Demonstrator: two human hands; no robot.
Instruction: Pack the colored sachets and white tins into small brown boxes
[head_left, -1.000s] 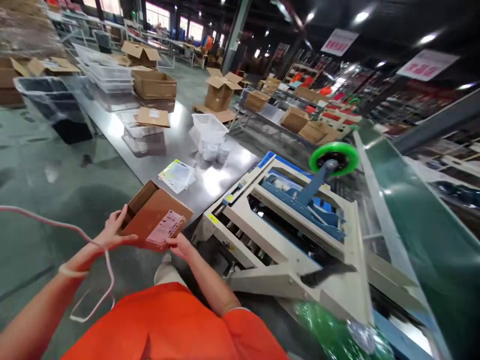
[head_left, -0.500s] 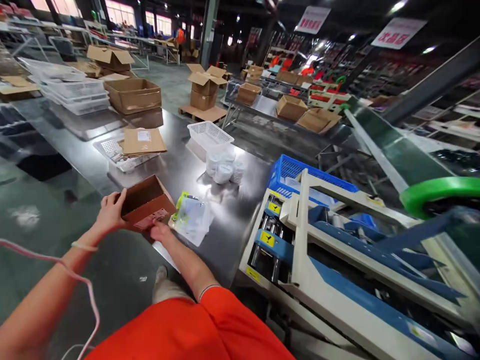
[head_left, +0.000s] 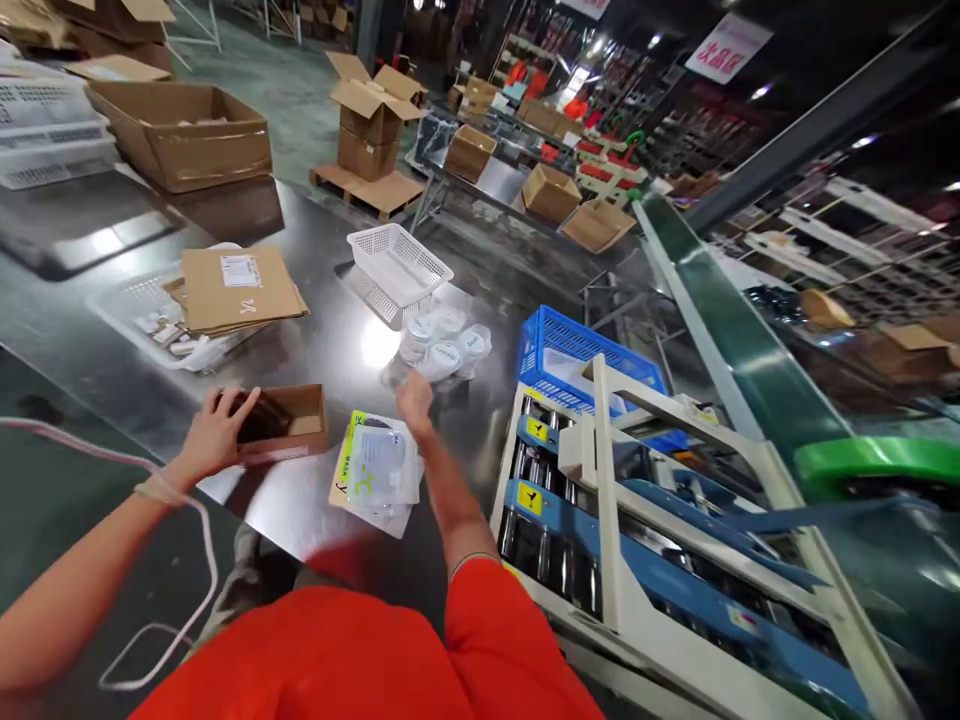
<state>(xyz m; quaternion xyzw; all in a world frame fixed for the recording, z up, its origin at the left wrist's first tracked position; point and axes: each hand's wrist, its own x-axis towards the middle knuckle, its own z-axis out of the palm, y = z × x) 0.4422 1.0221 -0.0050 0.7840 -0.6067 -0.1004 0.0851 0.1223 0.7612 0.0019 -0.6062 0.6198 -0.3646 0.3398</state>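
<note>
A small open cardboard box (head_left: 289,422) rests on the shiny steel table (head_left: 330,300). My left hand (head_left: 214,433) grips its left end. My right hand (head_left: 414,402) is off the box and stretched forward, fingers apart, just short of a pile of small round items in clear bags (head_left: 444,347). A clear packet with a yellow-green card (head_left: 375,470) lies flat between the box and my right arm.
A white mesh basket (head_left: 397,268) stands behind the bagged items. A flat stack of folded cartons (head_left: 236,290) lies on a clear tray at left. A blue crate (head_left: 581,355) and a tape-sealing machine (head_left: 675,520) fill the right. A pink cord (head_left: 150,560) hangs from my left wrist.
The box came down from in front of my body onto the table. My right hand let go of it and reached forward toward the bagged items. My view swung left and down.
</note>
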